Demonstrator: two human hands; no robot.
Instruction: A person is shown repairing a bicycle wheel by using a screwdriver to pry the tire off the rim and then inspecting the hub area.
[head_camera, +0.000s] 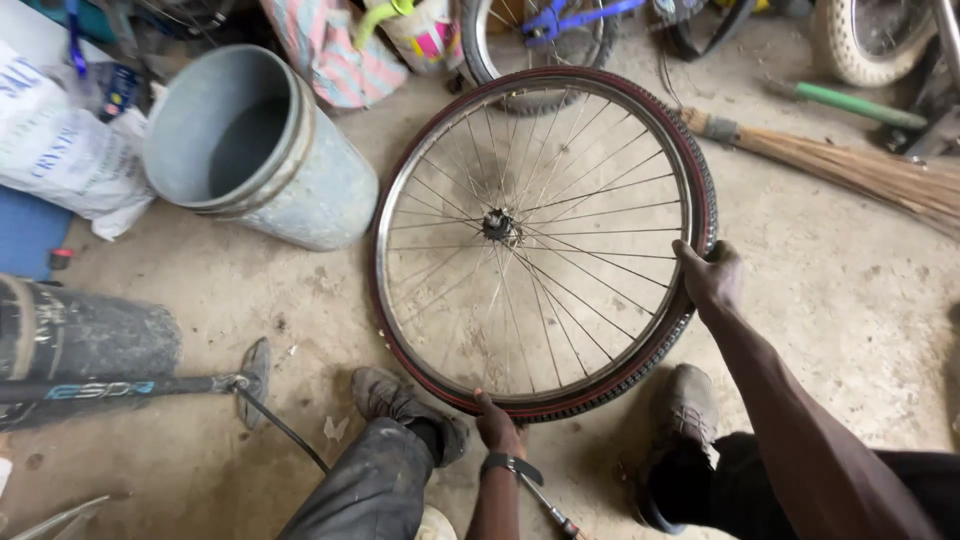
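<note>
A spoked bicycle wheel (540, 240) with a dark red-edged tyre lies flat on the concrete floor in front of me. My right hand (712, 276) grips the tyre at its right side, fingers curled over the rim. At the wheel's near edge my left hand (497, 425) presses on the tyre; it wears a black wrist strap, and a thin metal tool (548, 503) sticks out below the wrist. My two shoes (385, 395) (683, 405) stand on either side of the near edge.
A grey metal bucket (255, 150) lies tipped at the left, beside a white sack (65, 150). A floor pump (130, 385) with its hose lies at the lower left. A straw broom (850, 165) lies at the right. More wheels and a blue frame stand at the back.
</note>
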